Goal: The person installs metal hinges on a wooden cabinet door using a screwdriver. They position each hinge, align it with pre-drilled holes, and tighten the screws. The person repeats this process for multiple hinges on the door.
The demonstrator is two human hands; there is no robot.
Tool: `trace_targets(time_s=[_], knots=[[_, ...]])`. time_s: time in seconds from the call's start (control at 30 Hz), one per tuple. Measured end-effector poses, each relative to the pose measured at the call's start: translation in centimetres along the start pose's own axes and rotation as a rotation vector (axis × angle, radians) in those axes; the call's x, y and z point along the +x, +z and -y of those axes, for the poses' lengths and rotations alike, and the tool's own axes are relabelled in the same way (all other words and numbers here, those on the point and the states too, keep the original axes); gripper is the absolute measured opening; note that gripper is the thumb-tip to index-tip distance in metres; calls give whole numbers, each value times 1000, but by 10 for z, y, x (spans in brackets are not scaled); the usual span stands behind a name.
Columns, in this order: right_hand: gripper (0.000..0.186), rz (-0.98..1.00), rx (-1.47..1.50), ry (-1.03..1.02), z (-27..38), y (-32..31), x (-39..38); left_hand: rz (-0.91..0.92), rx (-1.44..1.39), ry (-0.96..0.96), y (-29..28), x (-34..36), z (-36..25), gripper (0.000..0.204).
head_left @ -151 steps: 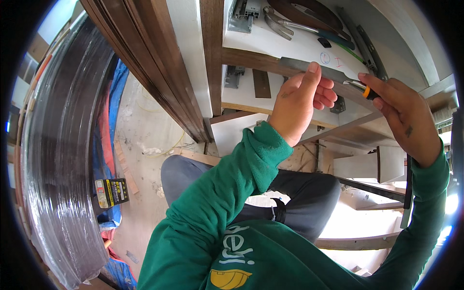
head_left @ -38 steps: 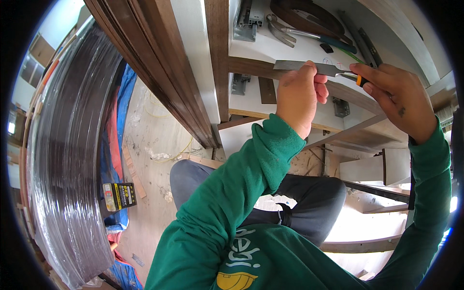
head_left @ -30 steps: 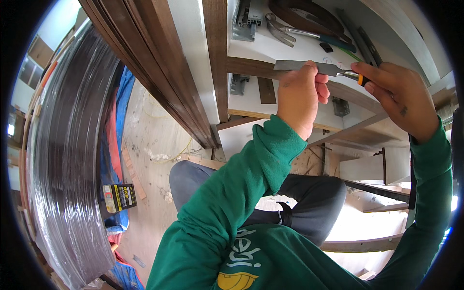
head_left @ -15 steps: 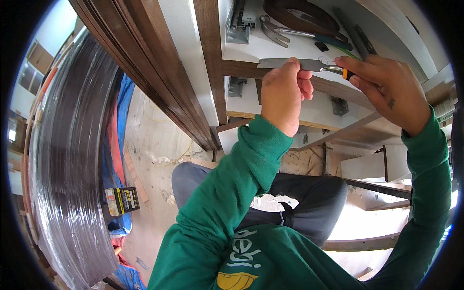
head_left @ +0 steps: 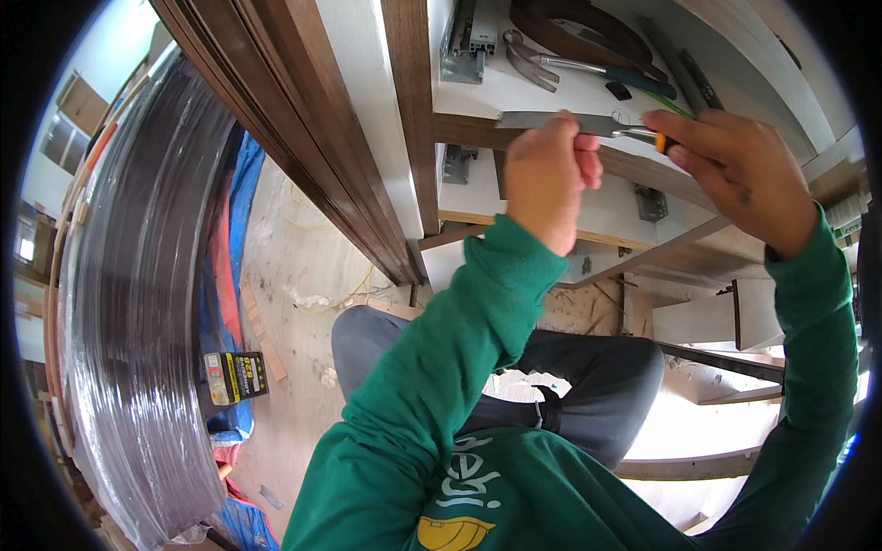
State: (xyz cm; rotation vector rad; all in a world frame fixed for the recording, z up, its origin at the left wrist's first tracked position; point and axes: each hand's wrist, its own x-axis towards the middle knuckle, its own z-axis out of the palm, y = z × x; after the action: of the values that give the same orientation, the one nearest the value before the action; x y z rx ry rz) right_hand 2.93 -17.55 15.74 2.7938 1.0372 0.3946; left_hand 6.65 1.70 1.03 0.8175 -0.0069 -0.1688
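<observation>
In front of me I hold a chisel (head_left: 602, 125) level, its flat grey blade pointing left and its short orange and black handle to the right. My right hand (head_left: 740, 170) is closed round the handle, which it mostly hides. My left hand (head_left: 542, 184) pinches the blade, thumb on top and the other fingers curled beneath. Just beyond the blade, a claw hammer (head_left: 528, 64) with a dark teal grip lies on the white shelf (head_left: 574, 90). A small black piece (head_left: 618, 90) sits beside the hammer.
Dark brown moulded boards (head_left: 276, 119) stand left of the cabinet. Metal brackets (head_left: 464, 64) are fixed inside it. Farther left is a tall plastic-wrapped stack (head_left: 138, 303), with a black and yellow box (head_left: 237, 377) against it. A curved brown piece (head_left: 574, 23) lies behind the hammer.
The view has shifted slightly, so the cabinet and stack appear a little farther right. Both hands keep hold of the chisel, and the left hand's place on the blade looks nearly the same.
</observation>
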Motion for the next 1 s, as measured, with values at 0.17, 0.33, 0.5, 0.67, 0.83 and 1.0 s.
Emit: trace_targets(time_s=[0.17,0.33,0.5,0.67,0.83,1.0], knots=[[39,-8,4,-3,-2,2,3,-34,-37,-21,0,2,-1,34],[35,-38,-2,4,3,9,12,-80,16,40,-8,3,-13,33],[32,-22,-22,16,11,-1,23,-33,0,41,-8,2,-11,34],[33,105,-19,137,16,-15,12,-7,4,-8,-5,1,-3,35],[33,-36,-52,11,11,-5,16,-59,-6,9,-7,0,-7,36],[32,99,-10,121,9,-17,9,-13,-12,-19,-1,-3,-5,36]])
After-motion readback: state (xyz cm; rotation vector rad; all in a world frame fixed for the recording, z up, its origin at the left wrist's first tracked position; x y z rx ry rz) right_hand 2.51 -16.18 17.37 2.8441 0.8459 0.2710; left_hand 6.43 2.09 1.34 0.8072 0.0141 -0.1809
